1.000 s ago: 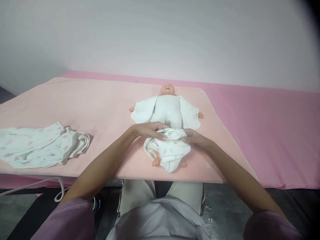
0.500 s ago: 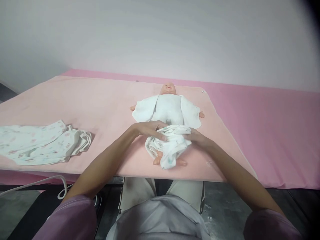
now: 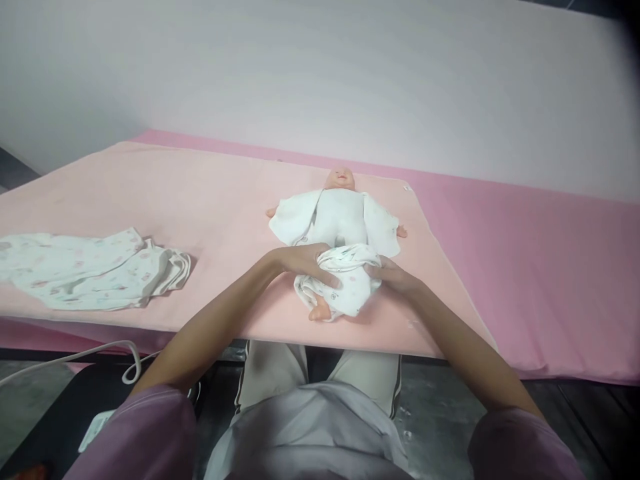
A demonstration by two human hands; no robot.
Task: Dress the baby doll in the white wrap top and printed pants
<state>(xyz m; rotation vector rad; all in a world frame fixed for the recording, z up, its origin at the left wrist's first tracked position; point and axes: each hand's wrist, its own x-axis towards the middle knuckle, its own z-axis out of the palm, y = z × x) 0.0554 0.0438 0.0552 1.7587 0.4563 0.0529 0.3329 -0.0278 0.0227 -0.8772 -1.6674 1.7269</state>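
Note:
A baby doll (image 3: 341, 178) lies on its back on the table, its head at the far side and its arms spread. Its white top (image 3: 340, 217) lies open at the sides, with the hands poking out past the sleeves. Over its legs is a bunched pair of white printed baby pants (image 3: 355, 283). My left hand (image 3: 313, 263) grips the cloth on the left side, fingers laid over it. On the right side my right hand (image 3: 393, 273) pinches the cloth's edge. One doll foot (image 3: 320, 309) shows below the cloth; the other is hidden.
A folded stack of printed baby clothes (image 3: 100, 270) lies at the left on the peach mat (image 3: 225, 200). Pink sheet (image 3: 540, 280) covers the table to the right. A white cable (image 3: 100, 350) loops below the front edge, over a black seat (image 3: 55, 420).
The hanging end of the pants has been drawn up, and the right-hand doll foot is now covered. Both hands keep hold of the cloth. The camera view has shifted slightly.

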